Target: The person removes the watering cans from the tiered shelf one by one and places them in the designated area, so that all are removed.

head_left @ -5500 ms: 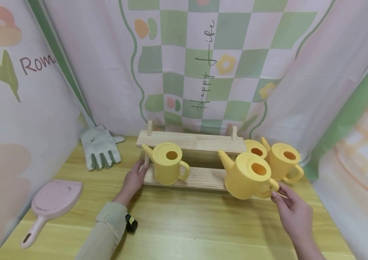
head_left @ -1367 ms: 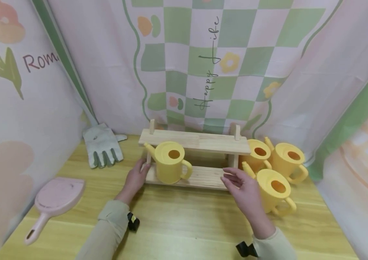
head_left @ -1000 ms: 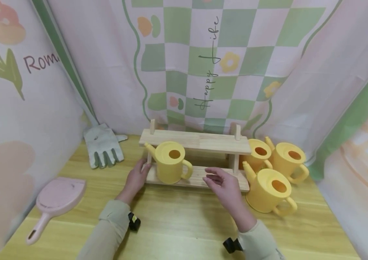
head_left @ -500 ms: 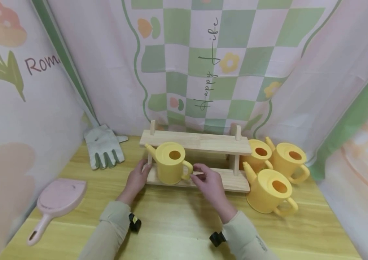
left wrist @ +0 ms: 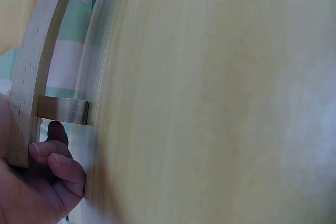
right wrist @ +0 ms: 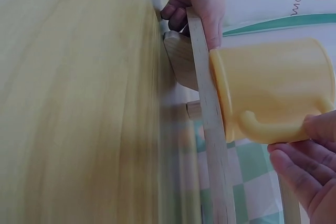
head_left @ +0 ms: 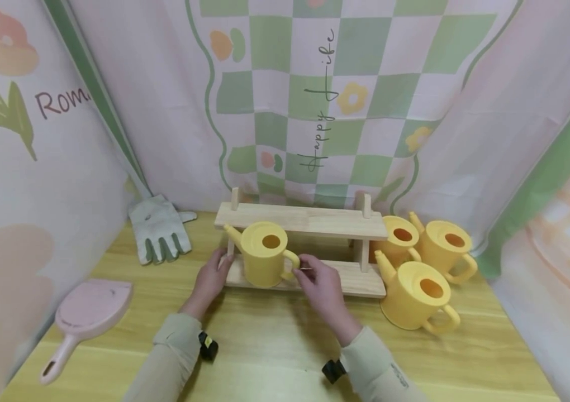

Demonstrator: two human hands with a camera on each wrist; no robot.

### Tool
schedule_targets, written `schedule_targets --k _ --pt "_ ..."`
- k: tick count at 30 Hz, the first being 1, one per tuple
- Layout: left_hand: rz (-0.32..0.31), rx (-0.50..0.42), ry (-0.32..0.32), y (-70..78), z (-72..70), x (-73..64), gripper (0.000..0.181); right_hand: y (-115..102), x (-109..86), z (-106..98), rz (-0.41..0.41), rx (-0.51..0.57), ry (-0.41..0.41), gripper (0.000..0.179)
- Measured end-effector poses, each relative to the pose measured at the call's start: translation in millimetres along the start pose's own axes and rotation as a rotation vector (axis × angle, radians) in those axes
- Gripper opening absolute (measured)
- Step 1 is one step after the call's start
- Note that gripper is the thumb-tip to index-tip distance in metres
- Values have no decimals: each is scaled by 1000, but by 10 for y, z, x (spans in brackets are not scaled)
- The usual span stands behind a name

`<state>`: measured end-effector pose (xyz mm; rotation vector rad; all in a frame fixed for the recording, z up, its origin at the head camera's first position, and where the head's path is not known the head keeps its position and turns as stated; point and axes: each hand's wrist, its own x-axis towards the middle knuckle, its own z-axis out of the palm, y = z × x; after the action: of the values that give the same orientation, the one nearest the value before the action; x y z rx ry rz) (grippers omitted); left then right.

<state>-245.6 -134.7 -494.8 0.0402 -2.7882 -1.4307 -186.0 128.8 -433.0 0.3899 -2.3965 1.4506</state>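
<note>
A yellow watering can stands upright at the left of the lower board of a two-tier wooden shelf, spout to the left. My right hand pinches its handle; in the right wrist view, thumb and fingers are on either side of that handle. At the shelf's left end, my left hand grips the lower board, with fingers curled beneath it in the left wrist view. Three more yellow watering cans stand on the table right of the shelf: a near one, a back one and one partly hidden.
A grey-white work glove lies at the table's back left. In front of it is a pink dustpan with its handle toward me. Printed curtains hang behind and on both sides of the wooden table.
Earlier my right hand held another watering can by its handle; that can now stands on the table at right. The right hand moved left to the shelf can's handle. My left hand stayed put.
</note>
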Motion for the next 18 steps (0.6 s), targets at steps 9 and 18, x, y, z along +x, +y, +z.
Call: schedule_targets --k 9,18 --pt "4 -4 12 0 6 -3 48 16 -124 -95 -17 35 65 22" --pt "-18 0 -5 -11 8 13 50 -43 -220 -282 -75 37 148 24"
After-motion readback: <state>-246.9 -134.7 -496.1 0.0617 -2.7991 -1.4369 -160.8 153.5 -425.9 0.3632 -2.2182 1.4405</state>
